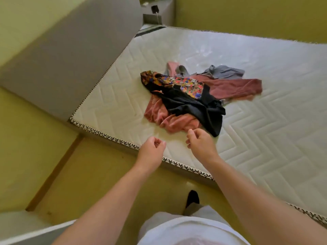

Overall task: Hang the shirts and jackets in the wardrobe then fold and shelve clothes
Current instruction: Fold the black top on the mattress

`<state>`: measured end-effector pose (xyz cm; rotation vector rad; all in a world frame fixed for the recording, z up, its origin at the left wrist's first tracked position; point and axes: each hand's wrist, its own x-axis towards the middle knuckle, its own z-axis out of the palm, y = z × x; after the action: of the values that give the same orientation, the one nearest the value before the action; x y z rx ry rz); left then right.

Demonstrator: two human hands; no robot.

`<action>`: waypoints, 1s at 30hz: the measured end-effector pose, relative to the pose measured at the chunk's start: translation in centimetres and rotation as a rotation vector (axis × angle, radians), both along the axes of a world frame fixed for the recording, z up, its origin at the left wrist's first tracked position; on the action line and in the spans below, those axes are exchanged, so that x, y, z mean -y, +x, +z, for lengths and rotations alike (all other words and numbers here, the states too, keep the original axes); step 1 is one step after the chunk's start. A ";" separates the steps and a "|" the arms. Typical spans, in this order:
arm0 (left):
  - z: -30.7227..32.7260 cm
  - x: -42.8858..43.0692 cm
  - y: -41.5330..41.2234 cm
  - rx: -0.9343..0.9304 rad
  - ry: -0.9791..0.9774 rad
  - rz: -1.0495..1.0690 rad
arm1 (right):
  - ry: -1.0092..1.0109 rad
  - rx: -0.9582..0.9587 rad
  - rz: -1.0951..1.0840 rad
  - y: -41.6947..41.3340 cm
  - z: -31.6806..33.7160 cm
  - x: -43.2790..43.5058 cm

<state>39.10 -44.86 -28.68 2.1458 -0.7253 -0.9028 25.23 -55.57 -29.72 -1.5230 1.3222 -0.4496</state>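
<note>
Hovering released beside the pile (185, 103) near the bed's (265, 138) edge, left grip (152, 147) and right grip (200, 144) are likely choosing a shirt to hang.

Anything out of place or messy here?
Only the clothes: a black garment, a pink garment, a maroon garment and a grey garment lie crumpled in an overlapping heap on the bare mattress, unfolded. Nothing looks spilled or damaged.
</note>
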 end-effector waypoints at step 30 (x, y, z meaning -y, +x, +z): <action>-29.1 38.0 11.8 -0.853 0.260 0.396 | 0.298 -0.405 -0.060 0.9 -15.7 17.1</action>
<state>50.92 -82.91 -57.77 1.7436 0.2425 -1.5692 26.12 -72.67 -45.47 -1.3665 1.6660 0.0290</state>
